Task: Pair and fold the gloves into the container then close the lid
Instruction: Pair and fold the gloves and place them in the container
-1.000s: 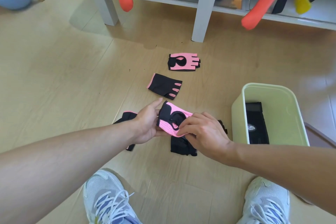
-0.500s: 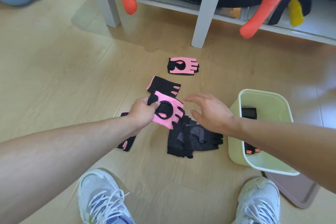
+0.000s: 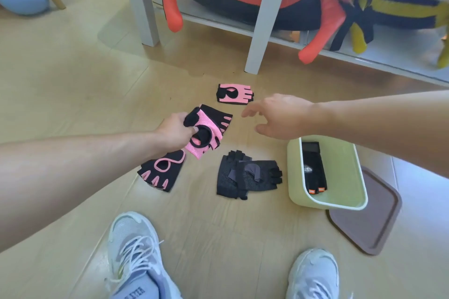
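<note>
Gloves scattered on wood floor (image 3: 73, 85) in front of me. My left hand (image 3: 175, 134) has fingers curled round the cuff of a pink mesh glove (image 3: 206, 137), held over a black glove with pink tips (image 3: 220, 116). My right hand (image 3: 283, 116) hovers with fingers spread and loose, holding nothing, near the far pink glove (image 3: 234, 94). Black glove with pink trim (image 3: 161, 170) lies below my left wrist. Dark pair (image 3: 247, 177) lies overlapped just beside the green bin (image 3: 295, 177), which holds a folded black pair (image 3: 313, 168). Brown lid (image 3: 371, 221) sits on the floor, partly under the bin. My sneakers (image 3: 136, 245) at bottom.
</note>
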The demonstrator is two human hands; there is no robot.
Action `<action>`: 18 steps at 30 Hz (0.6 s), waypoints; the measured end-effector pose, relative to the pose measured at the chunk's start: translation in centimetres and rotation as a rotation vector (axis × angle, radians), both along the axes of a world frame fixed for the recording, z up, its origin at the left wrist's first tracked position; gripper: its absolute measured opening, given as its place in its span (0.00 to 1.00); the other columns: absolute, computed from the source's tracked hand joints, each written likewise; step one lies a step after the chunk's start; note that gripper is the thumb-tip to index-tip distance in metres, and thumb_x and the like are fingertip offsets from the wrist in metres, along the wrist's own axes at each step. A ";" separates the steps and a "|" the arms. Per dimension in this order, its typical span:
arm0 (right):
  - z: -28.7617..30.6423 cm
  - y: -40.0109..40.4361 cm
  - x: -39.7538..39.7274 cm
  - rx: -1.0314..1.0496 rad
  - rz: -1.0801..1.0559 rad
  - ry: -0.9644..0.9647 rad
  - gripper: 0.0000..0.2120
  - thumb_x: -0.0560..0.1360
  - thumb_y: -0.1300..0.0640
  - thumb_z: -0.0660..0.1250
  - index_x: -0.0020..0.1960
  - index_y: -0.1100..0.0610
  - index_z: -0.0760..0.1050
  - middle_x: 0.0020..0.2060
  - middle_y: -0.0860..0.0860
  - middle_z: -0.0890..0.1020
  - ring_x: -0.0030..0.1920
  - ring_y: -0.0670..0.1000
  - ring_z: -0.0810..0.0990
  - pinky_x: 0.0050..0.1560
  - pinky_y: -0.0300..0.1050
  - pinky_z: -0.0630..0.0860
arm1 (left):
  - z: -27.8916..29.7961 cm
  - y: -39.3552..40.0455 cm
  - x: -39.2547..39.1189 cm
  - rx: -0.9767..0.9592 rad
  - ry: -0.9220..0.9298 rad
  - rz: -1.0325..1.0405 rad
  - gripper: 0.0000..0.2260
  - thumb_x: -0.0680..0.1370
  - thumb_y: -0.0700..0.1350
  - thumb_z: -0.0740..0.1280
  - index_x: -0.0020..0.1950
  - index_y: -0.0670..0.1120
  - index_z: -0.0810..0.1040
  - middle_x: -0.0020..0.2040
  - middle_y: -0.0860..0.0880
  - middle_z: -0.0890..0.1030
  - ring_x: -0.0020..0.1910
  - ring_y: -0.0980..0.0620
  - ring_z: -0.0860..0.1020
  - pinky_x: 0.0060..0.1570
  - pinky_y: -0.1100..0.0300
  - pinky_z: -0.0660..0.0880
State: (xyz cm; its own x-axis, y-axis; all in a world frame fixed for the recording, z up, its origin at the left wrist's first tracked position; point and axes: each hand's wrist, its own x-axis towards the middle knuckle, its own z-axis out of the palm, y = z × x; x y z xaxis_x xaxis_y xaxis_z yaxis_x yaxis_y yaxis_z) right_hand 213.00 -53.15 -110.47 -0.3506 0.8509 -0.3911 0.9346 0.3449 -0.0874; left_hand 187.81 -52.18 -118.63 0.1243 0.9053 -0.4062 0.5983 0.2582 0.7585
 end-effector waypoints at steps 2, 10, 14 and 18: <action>-1.1 1.3 -0.4 -0.046 -0.018 0.002 0.22 0.80 0.55 0.64 0.74 0.48 0.70 0.68 0.46 0.77 0.66 0.51 0.76 0.64 0.50 0.76 | 0.1 0.4 -0.1 0.004 0.007 0.019 0.05 0.82 0.42 0.66 0.55 0.47 0.80 0.50 0.46 0.84 0.45 0.46 0.79 0.44 0.56 0.73; -10.1 10.7 1.1 -0.114 -0.225 0.005 0.26 0.82 0.57 0.62 0.80 0.55 0.63 0.75 0.53 0.71 0.74 0.57 0.70 0.67 0.45 0.69 | -2.4 5.4 1.0 -0.040 -0.100 0.221 0.07 0.77 0.44 0.72 0.52 0.43 0.84 0.53 0.40 0.86 0.44 0.48 0.79 0.46 0.55 0.73; -15.0 14.4 2.0 -0.128 -0.310 0.026 0.27 0.82 0.57 0.60 0.81 0.57 0.61 0.78 0.54 0.67 0.77 0.57 0.65 0.70 0.44 0.66 | -3.8 8.4 1.8 -0.049 -0.128 0.231 0.05 0.77 0.42 0.73 0.53 0.47 0.83 0.46 0.52 0.84 0.43 0.53 0.80 0.39 0.65 0.72; -18.1 17.9 1.1 -0.182 -0.343 0.083 0.30 0.82 0.58 0.59 0.82 0.55 0.56 0.80 0.54 0.63 0.79 0.56 0.62 0.74 0.45 0.63 | -4.9 9.9 1.8 -0.052 -0.120 0.254 0.10 0.76 0.42 0.75 0.55 0.46 0.80 0.49 0.50 0.84 0.46 0.53 0.82 0.39 0.64 0.74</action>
State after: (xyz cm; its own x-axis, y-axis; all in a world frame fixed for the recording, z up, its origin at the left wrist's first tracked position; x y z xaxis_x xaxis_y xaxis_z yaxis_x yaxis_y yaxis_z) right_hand 214.12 -35.30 -128.61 -0.0947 0.8435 -0.5288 0.9801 -0.0141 -0.1980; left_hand 189.63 -42.27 -123.55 -0.0536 0.8918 -0.4492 0.4160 0.4289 0.8019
